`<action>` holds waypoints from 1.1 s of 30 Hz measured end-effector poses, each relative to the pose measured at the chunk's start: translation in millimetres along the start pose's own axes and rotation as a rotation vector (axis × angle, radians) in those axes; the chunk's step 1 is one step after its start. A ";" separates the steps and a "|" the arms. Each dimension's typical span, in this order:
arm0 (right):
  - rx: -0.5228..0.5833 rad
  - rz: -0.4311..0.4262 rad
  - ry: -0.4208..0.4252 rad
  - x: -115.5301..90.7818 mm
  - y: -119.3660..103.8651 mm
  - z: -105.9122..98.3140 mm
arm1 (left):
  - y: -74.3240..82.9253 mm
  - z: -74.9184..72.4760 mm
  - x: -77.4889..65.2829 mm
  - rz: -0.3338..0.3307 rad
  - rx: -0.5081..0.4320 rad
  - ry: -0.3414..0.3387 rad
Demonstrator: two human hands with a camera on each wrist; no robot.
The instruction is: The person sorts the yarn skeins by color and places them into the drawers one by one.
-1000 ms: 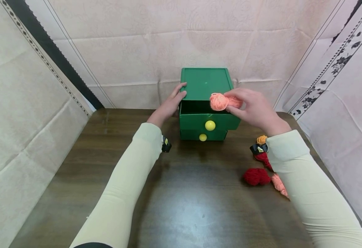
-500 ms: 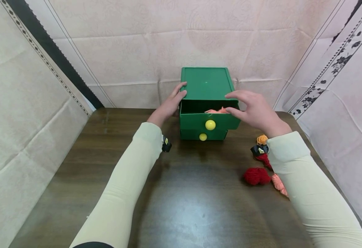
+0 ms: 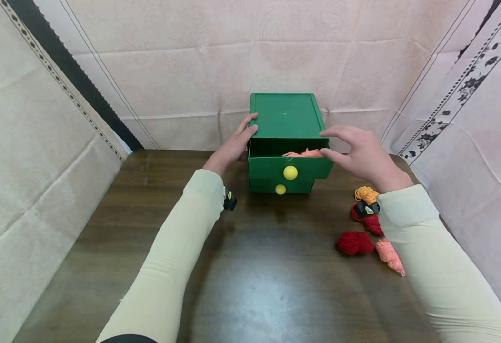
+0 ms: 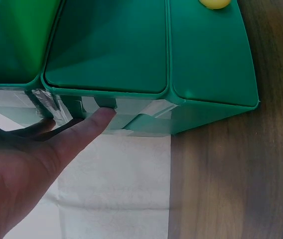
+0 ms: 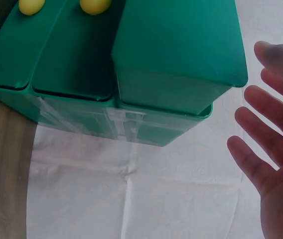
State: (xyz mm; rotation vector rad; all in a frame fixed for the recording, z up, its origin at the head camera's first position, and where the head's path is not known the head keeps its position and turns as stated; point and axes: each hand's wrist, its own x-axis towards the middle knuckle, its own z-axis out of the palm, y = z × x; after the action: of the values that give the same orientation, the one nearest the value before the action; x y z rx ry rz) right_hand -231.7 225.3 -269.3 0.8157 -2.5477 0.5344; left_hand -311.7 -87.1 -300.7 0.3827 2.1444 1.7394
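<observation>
Your right hand (image 3: 362, 152) is hanging beside the drawer, thumb and forefinger standing wide apart, fingers spreading loosely; it is gripping nothing. From the right wrist, a gap is showing between your fingers and the drawer's side. Just left of your right thumb tip, pink yarn (image 3: 304, 153) is lying inside the top drawer (image 3: 267, 167), mostly hidden behind its front.

Your left hand (image 3: 232, 145) is bracing the green box (image 3: 285, 114), digits extending rather than curling; from the left wrist, a fingertip is pressing on the taped side wall. A yellow knob (image 3: 290, 172) is sitting on the drawer front, between your two hands and slightly nearer you.

Below your right hand, near your sleeve, orange yarn (image 3: 365, 194) is resting above a dark red bundle (image 3: 367, 223). Nearer you again, a red bundle (image 3: 355, 243) and a second pink bundle (image 3: 389, 257) are lying side by side on the table (image 3: 267, 286).
</observation>
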 end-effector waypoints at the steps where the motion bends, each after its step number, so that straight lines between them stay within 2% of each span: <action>1: -0.001 0.002 -0.002 -0.6 0.9 -0.4 | 0.1 0.1 -0.1 -0.002 0.003 0.001; 11: 0.003 -0.011 0.030 -12.4 8.4 -6.3 | -0.6 0.8 -0.4 0.004 0.000 0.004; 22: 0.001 0.017 0.038 -29.1 12.6 -13.3 | 1.0 1.9 -1.8 0.005 -0.009 0.004; 29: 0.001 0.074 0.006 -41.7 13.4 -15.0 | 1.9 2.6 -2.8 0.002 0.001 0.004; 33: -0.016 0.079 0.010 -48.0 14.5 -15.2 | 2.1 2.5 -2.5 0.001 0.003 0.004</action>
State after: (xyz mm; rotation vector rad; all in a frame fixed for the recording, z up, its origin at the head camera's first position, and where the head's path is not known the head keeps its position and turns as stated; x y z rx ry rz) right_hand -200.9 265.3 -283.3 0.7080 -2.5798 0.5406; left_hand -308.3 -85.5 -298.8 0.3808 2.1500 1.7393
